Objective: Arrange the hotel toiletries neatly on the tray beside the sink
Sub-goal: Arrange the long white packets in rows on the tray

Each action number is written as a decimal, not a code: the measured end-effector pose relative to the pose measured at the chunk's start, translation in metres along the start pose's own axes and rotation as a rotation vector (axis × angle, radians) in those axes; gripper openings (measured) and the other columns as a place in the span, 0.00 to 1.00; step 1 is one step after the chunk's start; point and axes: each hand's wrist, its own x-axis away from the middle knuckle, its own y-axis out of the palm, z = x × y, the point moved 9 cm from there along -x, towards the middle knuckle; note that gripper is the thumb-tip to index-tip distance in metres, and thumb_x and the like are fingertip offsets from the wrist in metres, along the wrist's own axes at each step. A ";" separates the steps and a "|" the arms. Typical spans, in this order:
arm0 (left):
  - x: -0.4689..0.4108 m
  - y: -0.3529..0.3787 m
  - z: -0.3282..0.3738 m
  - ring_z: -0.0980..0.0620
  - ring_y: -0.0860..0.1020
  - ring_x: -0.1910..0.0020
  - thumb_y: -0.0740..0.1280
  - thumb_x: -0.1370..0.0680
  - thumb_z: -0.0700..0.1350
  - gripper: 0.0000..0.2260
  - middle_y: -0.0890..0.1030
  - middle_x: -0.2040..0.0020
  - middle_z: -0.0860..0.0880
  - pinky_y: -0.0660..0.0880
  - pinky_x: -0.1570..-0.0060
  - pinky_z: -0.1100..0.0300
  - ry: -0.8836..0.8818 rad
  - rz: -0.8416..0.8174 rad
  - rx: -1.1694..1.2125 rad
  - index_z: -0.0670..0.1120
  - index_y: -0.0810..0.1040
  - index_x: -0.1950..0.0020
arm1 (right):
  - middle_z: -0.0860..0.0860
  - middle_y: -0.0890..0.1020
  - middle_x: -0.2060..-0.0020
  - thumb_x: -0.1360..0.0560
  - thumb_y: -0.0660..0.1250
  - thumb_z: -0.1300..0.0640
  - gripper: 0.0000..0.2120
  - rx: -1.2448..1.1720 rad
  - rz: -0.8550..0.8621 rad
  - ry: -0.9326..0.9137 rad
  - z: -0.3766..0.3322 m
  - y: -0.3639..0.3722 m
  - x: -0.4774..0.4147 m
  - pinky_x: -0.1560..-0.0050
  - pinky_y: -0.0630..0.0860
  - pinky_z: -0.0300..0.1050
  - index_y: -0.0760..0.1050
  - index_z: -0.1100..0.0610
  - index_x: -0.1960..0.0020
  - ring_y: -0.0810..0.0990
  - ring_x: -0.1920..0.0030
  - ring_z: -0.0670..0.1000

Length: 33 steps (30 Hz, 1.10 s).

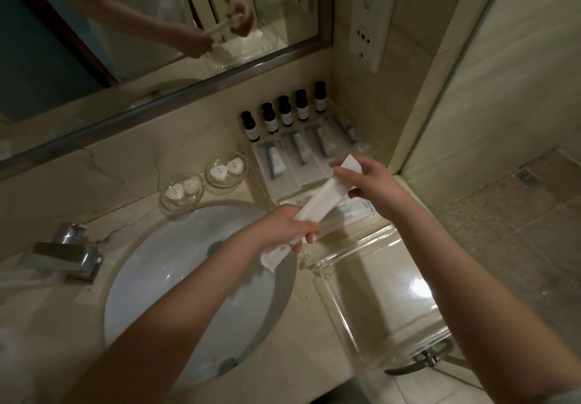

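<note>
A long white toiletry packet (317,202) is held in the air over the counter's right side. My left hand (283,227) grips its near end and my right hand (367,180) pinches its far end. Below and behind the packet lies a clear tray (366,147) in the corner. Several dark-capped small bottles (284,111) stand in a row along its back. In front of them several flat sachets with small tubes (301,158) lie side by side. More white packets lie under my hands, partly hidden.
Two round glass dishes (180,193) (226,169) with heart-shaped soaps sit left of the tray. The white basin (188,278) and chrome tap (67,252) lie to the left. A large clear glass tray (377,293) occupies the near right counter. A mirror hangs behind.
</note>
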 end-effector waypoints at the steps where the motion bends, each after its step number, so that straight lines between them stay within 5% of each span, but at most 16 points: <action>1: 0.003 0.000 0.004 0.53 0.72 0.77 0.68 0.27 0.43 0.03 0.79 0.67 0.49 0.72 0.73 0.66 -0.005 -0.037 0.000 0.43 0.80 0.57 | 0.51 0.79 0.61 0.25 0.67 0.58 0.04 -0.040 -0.018 -0.005 -0.003 0.003 0.002 0.64 0.75 0.40 0.77 0.57 0.51 0.78 0.64 0.47; 4: 0.006 -0.021 0.000 0.53 0.76 0.70 0.69 0.26 0.46 0.07 0.80 0.62 0.48 0.72 0.68 0.66 0.014 0.011 -0.092 0.44 0.80 0.53 | 0.52 0.77 0.66 0.25 0.66 0.61 0.04 -0.123 0.070 -0.053 -0.005 -0.003 0.005 0.69 0.74 0.36 0.75 0.58 0.58 0.76 0.70 0.46; 9: 0.039 -0.113 -0.031 0.51 0.76 0.55 0.71 0.28 0.51 0.17 0.77 0.53 0.49 0.70 0.53 0.60 0.055 0.807 0.136 0.43 0.75 0.44 | 0.51 0.77 0.63 0.25 0.67 0.60 0.04 -0.312 0.341 -0.062 0.012 -0.022 0.016 0.67 0.77 0.35 0.74 0.55 0.58 0.77 0.62 0.48; 11: 0.050 -0.118 -0.049 0.48 0.77 0.54 0.70 0.28 0.55 0.16 0.78 0.56 0.47 0.70 0.53 0.58 -0.014 0.913 0.254 0.44 0.77 0.51 | 0.51 0.78 0.62 0.25 0.66 0.63 0.05 -0.374 0.336 -0.058 0.017 -0.011 0.020 0.63 0.79 0.37 0.74 0.56 0.58 0.79 0.62 0.48; 15: 0.033 -0.071 -0.031 0.50 0.78 0.53 0.64 0.23 0.51 0.06 0.79 0.57 0.50 0.71 0.55 0.56 0.073 0.581 0.485 0.50 0.76 0.56 | 0.53 0.78 0.62 0.26 0.67 0.66 0.06 -0.281 0.219 -0.033 0.028 0.035 0.025 0.59 0.81 0.45 0.75 0.57 0.60 0.79 0.62 0.51; 18: 0.034 -0.060 -0.011 0.53 0.79 0.57 0.62 0.21 0.43 0.06 0.80 0.58 0.50 0.75 0.56 0.58 0.188 0.594 0.717 0.48 0.76 0.56 | 0.48 0.75 0.72 0.27 0.68 0.67 0.08 -0.185 0.115 -0.015 0.038 0.067 0.031 0.65 0.73 0.42 0.75 0.58 0.62 0.74 0.70 0.47; 21: 0.039 -0.065 -0.007 0.55 0.79 0.63 0.62 0.22 0.41 0.08 0.81 0.62 0.50 0.76 0.61 0.63 0.210 0.647 0.573 0.45 0.77 0.58 | 0.45 0.77 0.75 0.28 0.69 0.67 0.07 -0.098 -0.003 0.017 0.043 0.082 0.040 0.64 0.76 0.41 0.76 0.58 0.62 0.77 0.71 0.44; 24: 0.036 -0.062 -0.006 0.51 0.79 0.60 0.62 0.22 0.41 0.06 0.80 0.62 0.50 0.75 0.56 0.58 0.195 0.552 0.404 0.42 0.78 0.54 | 0.52 0.83 0.61 0.27 0.68 0.62 0.04 0.007 0.028 0.000 0.031 0.062 0.042 0.56 0.76 0.45 0.77 0.55 0.54 0.80 0.61 0.51; 28: 0.023 -0.025 0.005 0.54 0.78 0.62 0.61 0.21 0.41 0.07 0.79 0.61 0.51 0.76 0.60 0.64 0.158 0.240 0.131 0.41 0.76 0.47 | 0.52 0.79 0.46 0.24 0.65 0.52 0.18 0.001 0.069 -0.087 -0.009 0.017 0.035 0.51 0.78 0.48 0.68 0.44 0.36 0.81 0.51 0.52; 33: 0.002 0.026 0.016 0.48 0.79 0.54 0.61 0.21 0.44 0.06 0.80 0.56 0.49 0.75 0.46 0.51 0.151 -0.047 -0.100 0.45 0.77 0.48 | 0.46 0.81 0.67 0.24 0.65 0.64 0.08 -0.058 0.050 -0.079 -0.015 -0.007 0.029 0.66 0.75 0.40 0.76 0.51 0.53 0.78 0.69 0.46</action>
